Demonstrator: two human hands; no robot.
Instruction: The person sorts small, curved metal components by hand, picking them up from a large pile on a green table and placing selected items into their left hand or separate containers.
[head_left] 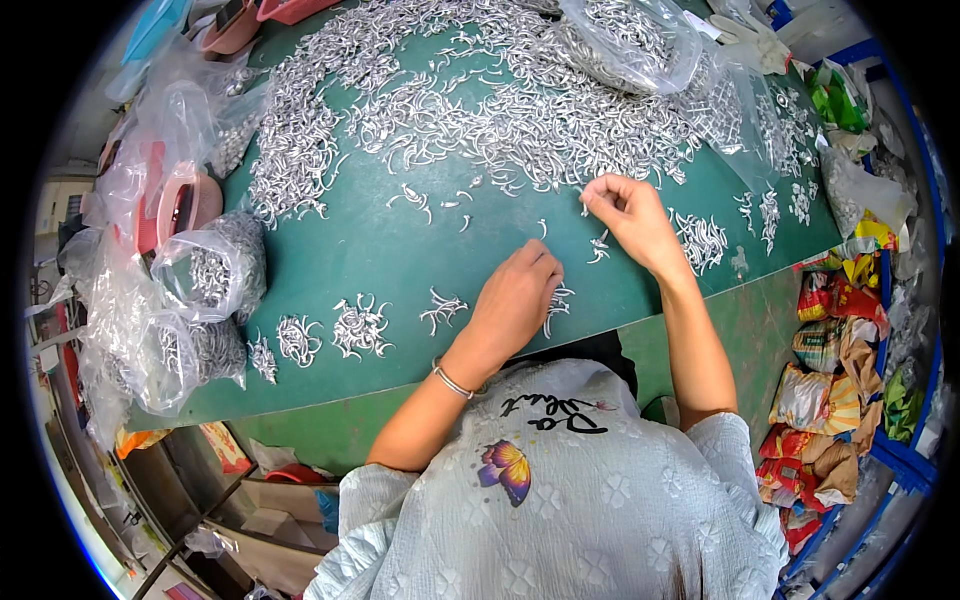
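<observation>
My right hand [632, 218] is raised at the near edge of the big heap, thumb and forefinger pinched on a small silver metal piece that peeks out below the fingertips. Below it lies a little cluster of curved pieces [599, 246]. My left hand [515, 297], a bangle on its wrist, rests low over the table with its fingers curled in. What those fingers hold, if anything, is hidden. Partly under their right side sits a small pile of curved silver pieces [558, 308]. Another small pile [442, 310] lies left of that hand.
A wide heap of curved silver pieces [540, 130] spreads over the green table [330, 255]. More piles [361, 326] line its near edge, and one [700, 241] lies right. Plastic bags of parts [212, 275] and a pink basket [190, 203] crowd the left; packages [825, 400] fill a right-hand rack.
</observation>
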